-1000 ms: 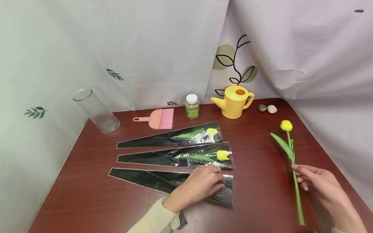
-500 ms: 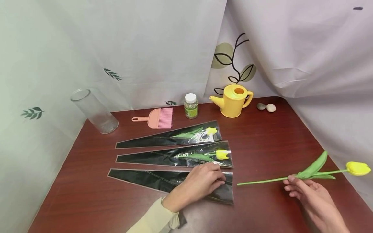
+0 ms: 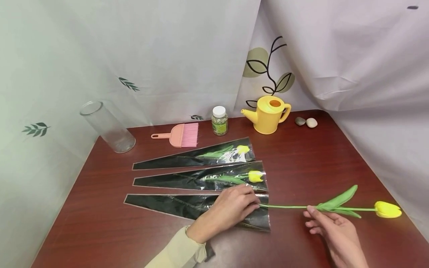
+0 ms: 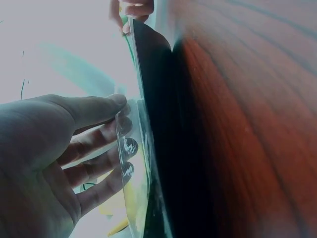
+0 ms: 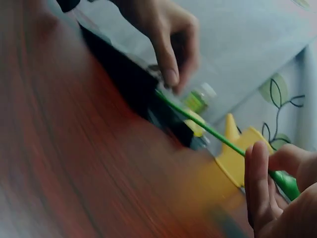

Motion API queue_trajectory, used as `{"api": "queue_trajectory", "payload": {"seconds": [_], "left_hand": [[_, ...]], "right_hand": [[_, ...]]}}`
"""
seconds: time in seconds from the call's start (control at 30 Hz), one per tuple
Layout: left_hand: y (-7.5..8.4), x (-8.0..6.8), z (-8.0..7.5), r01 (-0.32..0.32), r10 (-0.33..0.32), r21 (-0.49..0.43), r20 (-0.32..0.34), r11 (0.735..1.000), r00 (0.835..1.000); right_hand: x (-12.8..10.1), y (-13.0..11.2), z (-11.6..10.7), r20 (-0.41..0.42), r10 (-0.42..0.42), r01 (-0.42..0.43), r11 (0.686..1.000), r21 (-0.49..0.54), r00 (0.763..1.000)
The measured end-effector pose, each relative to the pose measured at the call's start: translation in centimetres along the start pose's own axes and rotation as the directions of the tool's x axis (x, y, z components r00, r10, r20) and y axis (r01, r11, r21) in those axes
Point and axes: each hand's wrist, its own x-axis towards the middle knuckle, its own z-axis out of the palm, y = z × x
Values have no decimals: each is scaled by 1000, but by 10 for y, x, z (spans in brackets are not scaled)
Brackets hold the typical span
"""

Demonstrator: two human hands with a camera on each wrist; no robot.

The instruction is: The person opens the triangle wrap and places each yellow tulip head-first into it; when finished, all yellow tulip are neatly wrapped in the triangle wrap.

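In the head view my right hand (image 3: 336, 232) pinches the green stem of a yellow artificial tulip (image 3: 387, 209) just below its leaves. The bloom points right, and the stem's tip reaches the mouth of the nearest black flower sleeve (image 3: 157, 203). My left hand (image 3: 232, 204) lies over that sleeve near its wide end and covers part of it. Seen from the left wrist, thumb and fingers pinch its clear film (image 4: 130, 193), lifted away from the black backing (image 4: 163, 124). In the right wrist view the stem (image 5: 208, 128) enters beside the left fingertips.
Two more sleeves (image 3: 151, 182) (image 3: 157, 160), each with a yellow tulip inside, lie behind. Along the table's back stand a glass vase (image 3: 115, 134), pink brush and dustpan (image 3: 177, 135), lidded jar (image 3: 219, 124), yellow watering can (image 3: 267, 119) and two stones (image 3: 311, 123).
My right hand has turned the tulip from upright to sideways, bloom to the right, and moved left, bringing the stem's tip to the sleeve's mouth. My left hand has stayed at the sleeve.
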Motion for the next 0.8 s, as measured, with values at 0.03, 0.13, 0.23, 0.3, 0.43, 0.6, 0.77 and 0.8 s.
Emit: {"api": "queue_trajectory", "payload": {"seconds": [0.03,0.13,0.23,0.3,0.43,0.6,0.77,0.8], "left_hand": [[0,0,0,2,-2,-2,-3,1000,1000],[1,1,-1,3,-3,0,-12,1000,1000],[2,1,-1,8,-8,-7,-18,1000,1000],[2,1,-1,12,-13,-11,-19,1000,1000],[2,1,0,18,-18,-2,-22,1000,1000],[1,0,1,11,-11,12,-23,1000,1000],[0,-1,2,2,-1,26,-22,1000,1000],[-1,-2,2,1,0,32,-20,999,1000]], "right_hand": [[-1,1,5,-19,4,-4,1000,-17,1000],[-7,4,24,-73,35,-41,996,-81,997],[-13,9,45,-90,84,-96,987,-132,992],[-16,12,58,-86,122,-133,980,-151,989],[-18,16,76,-46,194,-199,961,-192,980],[-18,15,86,6,270,-264,947,-181,963],[-19,14,84,61,312,-299,940,-163,948],[-19,14,82,93,315,-296,940,-169,945]]}}
